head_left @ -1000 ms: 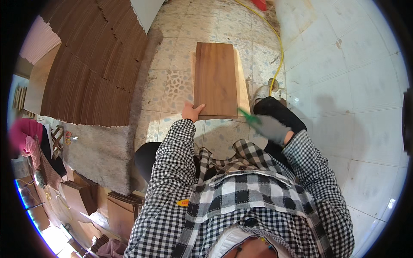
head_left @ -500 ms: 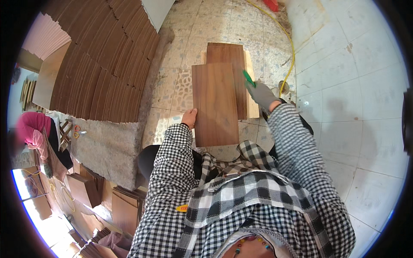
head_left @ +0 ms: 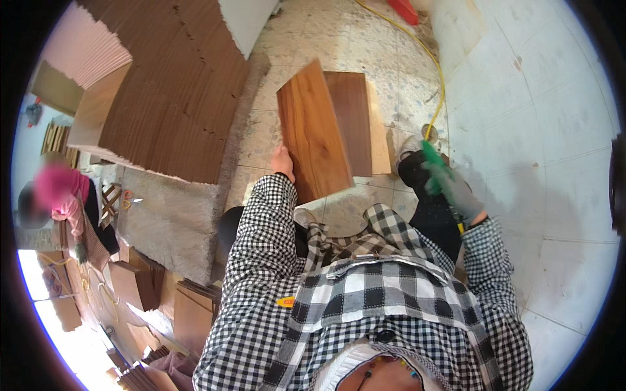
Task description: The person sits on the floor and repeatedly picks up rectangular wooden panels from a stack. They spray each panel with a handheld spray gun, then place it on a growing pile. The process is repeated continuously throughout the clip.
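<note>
Board (head_left: 314, 137) tilted, held w/ L hand (head_left: 283, 163)

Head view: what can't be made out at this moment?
All in the head view:
Left hand: most fingers, hidden behind the tilted board.
Right hand: finger pose, blurred; whether the green patch is glove or tool, unclear.
Dark board: left part, covered by the tilted board.
Red thing: cut off by the upper edge.

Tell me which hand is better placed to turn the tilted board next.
Left, most likely: the left hand holds the tilted board at its left edge, while the gloved right hand is off to the right, past the pale board, and touches neither board.
</note>
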`<state>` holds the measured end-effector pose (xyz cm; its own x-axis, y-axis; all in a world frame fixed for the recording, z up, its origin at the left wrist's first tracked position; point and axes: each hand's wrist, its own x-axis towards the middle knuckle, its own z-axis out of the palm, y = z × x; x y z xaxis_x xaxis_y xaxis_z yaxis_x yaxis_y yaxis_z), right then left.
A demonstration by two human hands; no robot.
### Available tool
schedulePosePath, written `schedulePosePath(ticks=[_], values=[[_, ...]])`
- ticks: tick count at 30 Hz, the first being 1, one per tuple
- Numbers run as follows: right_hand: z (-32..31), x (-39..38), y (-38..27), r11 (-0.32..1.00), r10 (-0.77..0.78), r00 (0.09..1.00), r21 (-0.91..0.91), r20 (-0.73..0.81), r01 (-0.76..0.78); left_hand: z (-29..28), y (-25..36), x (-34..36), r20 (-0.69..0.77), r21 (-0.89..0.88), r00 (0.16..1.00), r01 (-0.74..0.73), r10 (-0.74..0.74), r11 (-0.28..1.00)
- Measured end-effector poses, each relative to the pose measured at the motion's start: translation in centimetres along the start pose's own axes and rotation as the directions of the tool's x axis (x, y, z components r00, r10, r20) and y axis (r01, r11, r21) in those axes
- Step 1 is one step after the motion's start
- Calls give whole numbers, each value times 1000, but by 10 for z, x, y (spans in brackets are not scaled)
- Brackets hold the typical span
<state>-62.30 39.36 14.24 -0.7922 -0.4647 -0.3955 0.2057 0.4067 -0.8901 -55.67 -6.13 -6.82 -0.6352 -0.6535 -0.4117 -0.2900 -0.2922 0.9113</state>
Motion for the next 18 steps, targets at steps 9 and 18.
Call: schedulePosePath(ticks=[9, 18], values=[[137, -30, -99, 445, -491, 526, -319, 695, 837, -12, 126, -77, 893, -414, 444, 751, 71, 515], [111, -6, -84, 378, -579, 456, -273, 677, 885, -19, 111, -71, 933, -346, 347, 798, 92, 493]])
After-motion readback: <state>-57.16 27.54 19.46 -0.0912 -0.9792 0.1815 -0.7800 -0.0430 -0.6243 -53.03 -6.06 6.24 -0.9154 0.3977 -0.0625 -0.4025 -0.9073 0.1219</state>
